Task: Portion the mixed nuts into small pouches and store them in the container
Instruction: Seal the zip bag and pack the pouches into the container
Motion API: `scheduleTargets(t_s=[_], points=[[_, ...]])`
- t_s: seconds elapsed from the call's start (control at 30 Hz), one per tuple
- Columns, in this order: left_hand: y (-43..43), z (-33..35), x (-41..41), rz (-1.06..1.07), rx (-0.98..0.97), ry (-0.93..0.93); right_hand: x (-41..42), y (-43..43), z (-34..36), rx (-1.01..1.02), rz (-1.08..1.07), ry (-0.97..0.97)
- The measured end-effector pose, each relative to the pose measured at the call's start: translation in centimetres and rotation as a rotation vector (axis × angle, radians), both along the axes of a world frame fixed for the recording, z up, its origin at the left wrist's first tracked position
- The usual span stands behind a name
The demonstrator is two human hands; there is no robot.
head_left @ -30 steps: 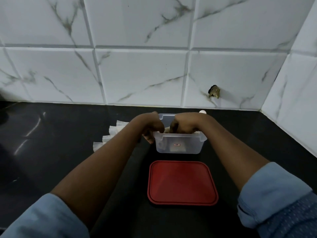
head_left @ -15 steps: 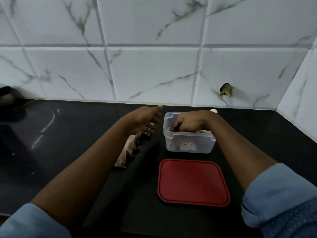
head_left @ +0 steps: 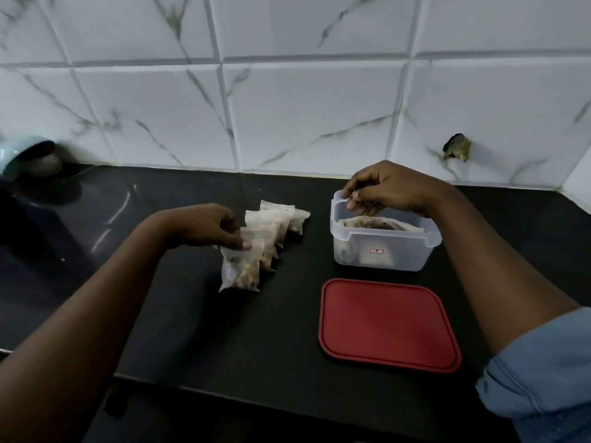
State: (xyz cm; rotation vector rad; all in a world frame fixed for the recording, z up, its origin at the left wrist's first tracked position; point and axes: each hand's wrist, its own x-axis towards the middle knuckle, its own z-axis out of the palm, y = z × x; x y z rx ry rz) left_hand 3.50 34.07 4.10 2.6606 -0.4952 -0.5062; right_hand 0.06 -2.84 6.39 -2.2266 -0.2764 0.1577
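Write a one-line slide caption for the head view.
Left hand pinches a nut pouch; right hand holds the open container; red lid lies nearby.

Black countertop (head_left: 281, 330), marbled white tiles (head_left: 307, 116), chipped hole (head_left: 456, 148); teal cup (head_left: 19, 156)

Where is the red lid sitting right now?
In the head view, the red lid lies flat on the black counter, right of centre. It is just in front of the clear container, on the near side.

Pouches (head_left: 265, 241) left of container (head_left: 380, 251) — lid (head_left: 388, 324) in front.
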Motion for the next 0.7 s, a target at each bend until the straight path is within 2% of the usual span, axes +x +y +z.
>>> scheduleTargets(t_s=[0.1, 0.2, 0.3, 0.37, 0.5, 0.6, 0.7], points=[[0.4, -0.7, 0.2, -0.051, -0.072, 0.048, -0.5, 0.8, 0.1, 0.0, 0.014, -0.047], [-0.4, 1.2, -0.4, -0.107, -0.284, 0.07, -1.4, 2.0, 0.7, 0.041, 0.057, -0.092], [-2.6, 4.5, -1.0, -0.173, -0.49, 0.078, -2.2, 3.7, 1.8, 0.168, 0.145, -0.053], [-4.8, 6.2, -1.1, -0.211, -0.596, 0.034, -2.4, 4.8, 2.2, 0.201, 0.188, -0.038], [-8.8, 6.4, -1.1, -0.168, -0.751, -0.105, -1.9, 4.9, 2.3, 0.103, 0.099, -0.22], [-8.6, 4.3, -0.2, -0.052, -0.699, -0.252, -1.4, 1.9, 2.3, -0.016, -0.018, -0.264], [-5.8, 1.3, 0.9, 0.075, -0.424, -0.348, -0.8, -1.2, 1.6, -0.067, -0.122, -0.177]])
